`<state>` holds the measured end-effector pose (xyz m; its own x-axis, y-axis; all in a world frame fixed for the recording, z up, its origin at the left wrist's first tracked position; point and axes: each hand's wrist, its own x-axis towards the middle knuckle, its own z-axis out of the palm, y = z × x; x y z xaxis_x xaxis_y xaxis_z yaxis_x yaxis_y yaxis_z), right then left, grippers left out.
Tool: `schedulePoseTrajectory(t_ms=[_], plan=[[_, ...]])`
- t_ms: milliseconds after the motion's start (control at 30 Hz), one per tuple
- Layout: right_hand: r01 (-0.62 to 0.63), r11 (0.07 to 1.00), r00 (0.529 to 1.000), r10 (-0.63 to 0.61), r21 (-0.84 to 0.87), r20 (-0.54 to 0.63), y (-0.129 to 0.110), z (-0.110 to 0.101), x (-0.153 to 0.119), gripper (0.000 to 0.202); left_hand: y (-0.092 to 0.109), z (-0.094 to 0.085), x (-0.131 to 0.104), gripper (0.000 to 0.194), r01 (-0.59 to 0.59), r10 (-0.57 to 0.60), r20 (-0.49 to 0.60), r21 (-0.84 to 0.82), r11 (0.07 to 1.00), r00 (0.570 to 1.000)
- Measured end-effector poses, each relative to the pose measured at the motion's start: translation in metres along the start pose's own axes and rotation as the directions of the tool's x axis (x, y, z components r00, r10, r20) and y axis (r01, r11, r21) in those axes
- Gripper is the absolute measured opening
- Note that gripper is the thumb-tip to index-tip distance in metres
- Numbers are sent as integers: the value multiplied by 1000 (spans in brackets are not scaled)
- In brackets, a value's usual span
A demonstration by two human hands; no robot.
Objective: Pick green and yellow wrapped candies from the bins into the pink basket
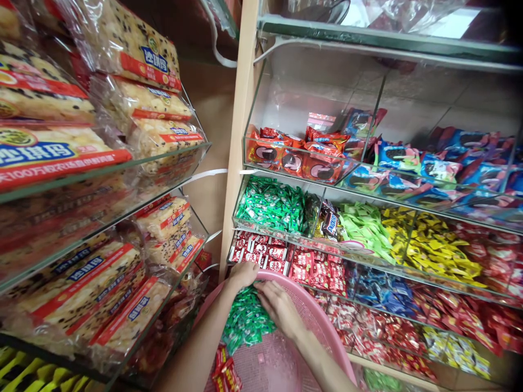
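Observation:
A pink plastic basket (pixel 327 332) stands below me against the shelves, with a heap of green-wrapped candies (pixel 249 318) in its far left part. At the basket's far rim is my left hand (pixel 244 274), closed, fingers curled down; what they hold, if anything, is hidden. My right hand (pixel 280 307) lies over the right side of the green heap, its fingers stretched out and touching the candies. Nearer to me in the basket are a few red and yellow packets (pixel 225 373), partly behind my left forearm.
Glass shelf bins rise ahead: green candies (pixel 272 204), red-and-white packets (pixel 259 250), yellow packets (pixel 433 245), and blue snack packs (pixel 396 157) above. Packaged sachima bars (pixel 151 60) fill glass shelves on the left. A wooden post (pixel 241 109) divides the two sides.

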<state>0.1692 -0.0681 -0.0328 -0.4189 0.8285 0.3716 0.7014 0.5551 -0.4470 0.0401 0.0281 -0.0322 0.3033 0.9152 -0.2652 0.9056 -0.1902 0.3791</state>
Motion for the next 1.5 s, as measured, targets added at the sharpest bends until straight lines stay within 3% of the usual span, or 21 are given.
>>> schedulePoseTrajectory(t_ms=[500, 800, 1233, 1367, 1500], plan=[[56, 982, 990, -32, -179, 135, -6, 18, 10, 27, 1, -2, -1, 45, 27, -27, -9, -14, 1000, 1000], [59, 987, 992, -42, -147, 118, -3, 9, 8, 27, -2, 3, 2, 47, -11, 11, -28, 3, 1000, 1000], [109, 964, 985, -71, -242, 160, -6, 20, 14, 24, -3, 3, 4, 47, -31, 31, -27, -2, 1000, 999], [205, 946, 975, -176, -250, 132, -13, 4, 14, 20, -2, 0, 2, 47, -10, 10, -12, -24, 1000, 1000], [261, 937, 960, -277, -234, -35, -26, -49, 42, 19, 0, -3, -1, 48, -16, 18, 45, -46, 999, 999]])
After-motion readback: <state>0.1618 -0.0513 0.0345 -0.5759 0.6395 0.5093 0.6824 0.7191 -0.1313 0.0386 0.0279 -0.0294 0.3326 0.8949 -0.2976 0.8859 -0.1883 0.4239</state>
